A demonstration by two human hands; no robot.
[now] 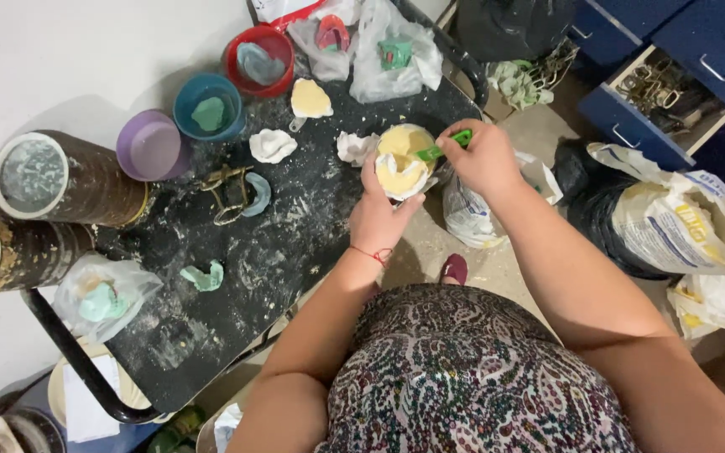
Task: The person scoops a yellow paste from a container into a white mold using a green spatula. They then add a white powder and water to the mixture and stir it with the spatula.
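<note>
Head view: left hand [383, 214] cups yellow bowl [404, 159], right hand [484, 155] grips green spatula [445, 147] beside white sack [673, 222].

Likely dental lab: plaster casts [272, 145], mixing bowls [208, 106].

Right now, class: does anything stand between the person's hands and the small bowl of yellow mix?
Nothing visible does. The left hand already cups the bowl of yellow mix from below, and the right hand holds the green tool with its tip dipped into the mix at the bowl's rim.
</note>
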